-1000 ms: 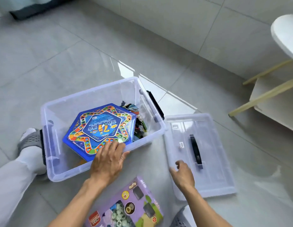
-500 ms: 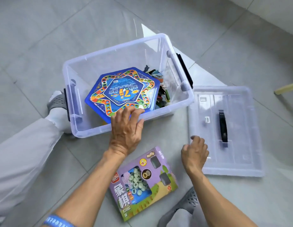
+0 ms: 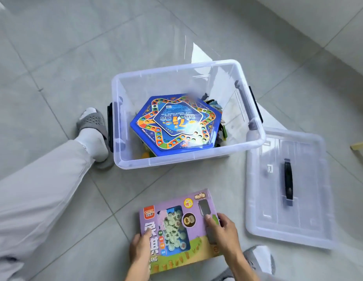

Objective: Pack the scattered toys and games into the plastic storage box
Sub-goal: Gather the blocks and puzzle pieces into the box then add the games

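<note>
A clear plastic storage box (image 3: 188, 159) stands open on the tiled floor. Inside it lies a blue hexagonal board game (image 3: 176, 122) on top of small dark toys (image 3: 214, 104). In front of the box lies a purple chess set box (image 3: 176, 230) with a window showing round pieces. My left hand (image 3: 141, 248) holds its left edge, thumb on top. My right hand (image 3: 223, 234) grips its right edge, fingers on the lid face.
The box's clear lid (image 3: 288, 189) with a black handle lies flat to the right. My left leg in grey trousers (image 3: 34, 189) and a slippered foot (image 3: 93, 128) lie left of the box. My other slippered foot (image 3: 259, 258) is at the bottom right.
My left hand left the blue board game in the box and came down to the purple chess box. My right hand moved off the lid's edge onto the chess box too.
</note>
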